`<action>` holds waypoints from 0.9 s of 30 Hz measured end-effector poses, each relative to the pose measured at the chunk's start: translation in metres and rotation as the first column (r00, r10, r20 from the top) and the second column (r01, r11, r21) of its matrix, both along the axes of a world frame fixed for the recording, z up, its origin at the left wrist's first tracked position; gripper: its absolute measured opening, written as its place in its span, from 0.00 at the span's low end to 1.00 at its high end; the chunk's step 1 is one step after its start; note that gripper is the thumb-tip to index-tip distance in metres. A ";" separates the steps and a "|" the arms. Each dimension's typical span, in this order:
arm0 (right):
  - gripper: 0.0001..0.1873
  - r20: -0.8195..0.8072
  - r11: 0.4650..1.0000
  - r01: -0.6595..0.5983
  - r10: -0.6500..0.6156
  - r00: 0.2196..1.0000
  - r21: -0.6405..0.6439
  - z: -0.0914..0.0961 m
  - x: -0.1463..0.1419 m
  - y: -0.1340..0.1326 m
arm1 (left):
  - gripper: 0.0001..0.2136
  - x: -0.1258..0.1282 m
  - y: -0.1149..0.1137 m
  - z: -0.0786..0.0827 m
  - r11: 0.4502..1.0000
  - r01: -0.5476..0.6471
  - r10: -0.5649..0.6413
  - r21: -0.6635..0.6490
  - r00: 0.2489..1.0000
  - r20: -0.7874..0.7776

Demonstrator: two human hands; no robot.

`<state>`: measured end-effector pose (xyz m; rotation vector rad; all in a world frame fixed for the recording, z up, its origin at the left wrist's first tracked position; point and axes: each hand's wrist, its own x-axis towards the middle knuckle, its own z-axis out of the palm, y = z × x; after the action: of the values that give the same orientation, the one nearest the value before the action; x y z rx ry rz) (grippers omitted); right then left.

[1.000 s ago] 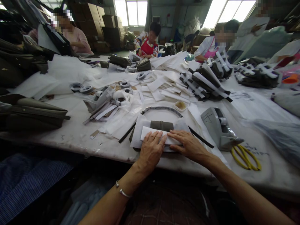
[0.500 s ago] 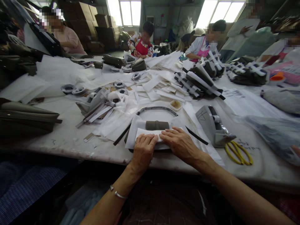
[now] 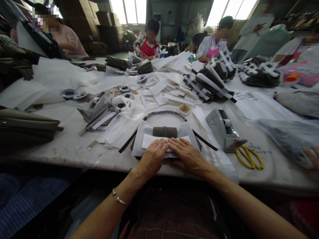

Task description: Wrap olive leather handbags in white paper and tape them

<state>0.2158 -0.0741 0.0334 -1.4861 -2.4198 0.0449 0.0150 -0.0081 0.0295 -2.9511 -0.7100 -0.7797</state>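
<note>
A dark olive handbag lies in front of me, mostly hidden under a white sheet [image 3: 137,146]. Its wrapped handle [image 3: 164,113] arches away from me, and a dark strap end [image 3: 204,140] sticks out at the side. On the sheet rests a folded white paper [image 3: 148,140], just below the bag's olive flap tab [image 3: 164,131]. My left hand [image 3: 156,153] lies flat on the folded paper, fingers stretched out. Flat beside it, my right hand [image 3: 185,153] presses the same paper, its fingertips close to the left ones. Neither hand grips anything.
Right of the bag stand a grey tape dispenser [image 3: 223,131] and yellow-handled scissors [image 3: 249,157]. Another dispenser [image 3: 96,104] is to the left. Paper sheets [image 3: 166,88] pile up mid-table, near wrapped bags [image 3: 211,84]. Co-workers sit across; a person's hand [image 3: 311,156] shows at the right edge.
My hands have drawn closer together and slid slightly toward me, uncovering both ends of the folded paper. The whole view has shifted a little.
</note>
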 end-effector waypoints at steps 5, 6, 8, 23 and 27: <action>0.37 0.006 1.000 0.019 -0.019 1.000 -0.005 -0.003 0.001 0.003 | 0.21 -0.009 0.002 -0.008 0.997 0.057 -0.061 -0.047 0.994 -0.086; 0.37 0.009 1.000 0.019 -0.019 1.000 -0.002 -0.003 0.000 0.003 | 0.22 -0.010 0.002 -0.011 0.998 0.058 -0.059 -0.017 0.994 -0.092; 0.35 0.022 1.000 0.013 -0.014 1.000 0.014 -0.005 0.000 0.003 | 0.21 -0.009 0.001 -0.016 0.998 0.052 -0.047 0.042 0.994 -0.101; 0.31 0.062 0.995 0.030 -0.036 0.997 0.097 0.001 -0.006 0.012 | 0.12 0.004 -0.007 -0.001 0.993 -0.077 0.068 -0.093 0.993 -0.094; 0.28 0.020 0.991 0.024 -0.026 0.999 0.129 -0.002 -0.003 0.007 | 0.19 0.004 -0.007 0.002 0.993 -0.057 0.045 -0.103 0.992 -0.115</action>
<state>0.2130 -0.0669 0.0315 -1.4662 -2.3718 -0.1313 0.0191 -0.0148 0.0315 -3.0272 -0.8401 -0.5847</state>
